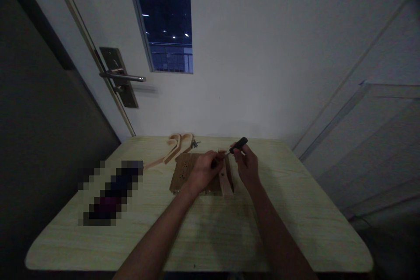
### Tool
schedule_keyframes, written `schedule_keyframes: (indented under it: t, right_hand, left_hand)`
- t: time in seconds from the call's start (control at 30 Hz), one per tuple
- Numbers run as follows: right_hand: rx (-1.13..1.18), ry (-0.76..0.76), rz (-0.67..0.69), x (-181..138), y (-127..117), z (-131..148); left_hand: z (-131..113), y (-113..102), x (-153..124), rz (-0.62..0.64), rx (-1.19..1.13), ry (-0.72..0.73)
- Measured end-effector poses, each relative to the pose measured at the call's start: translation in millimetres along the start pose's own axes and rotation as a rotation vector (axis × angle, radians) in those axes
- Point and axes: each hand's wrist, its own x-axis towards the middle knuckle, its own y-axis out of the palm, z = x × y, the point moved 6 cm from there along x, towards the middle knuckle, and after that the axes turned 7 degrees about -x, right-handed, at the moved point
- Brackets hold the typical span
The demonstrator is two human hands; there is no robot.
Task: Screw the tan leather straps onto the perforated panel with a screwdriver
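Note:
My right hand (247, 164) is closed around the black handle of a screwdriver (239, 145), its shaft slanting down to the left. The tip meets the upper part of a pale wooden piece (226, 187) with a dark hole in it. My left hand (204, 169) lies across a brown cardboard piece (181, 175), its fingers pinched together beside the screwdriver tip. What sits between those fingers is too small and dark to make out. The wooden piece rests on the right part of the cardboard.
Curved wooden hooks (177, 145) lie at the table's back left, with a small pile of screws (196, 144) beside them. A blurred-out dark object (113, 194) is on the left of the table (147, 236). Behind stands a white door with a metal handle (127, 77).

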Motion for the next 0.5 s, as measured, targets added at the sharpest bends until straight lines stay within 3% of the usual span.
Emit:
schedule_keyframes:
  t: [0.5]
  right_hand:
    - [0.017,-0.031,0.032,0.0,1.1,2.8]
  left_hand:
    - [-3.7,0.3,-1.5,-0.006,-0.005,0.020]
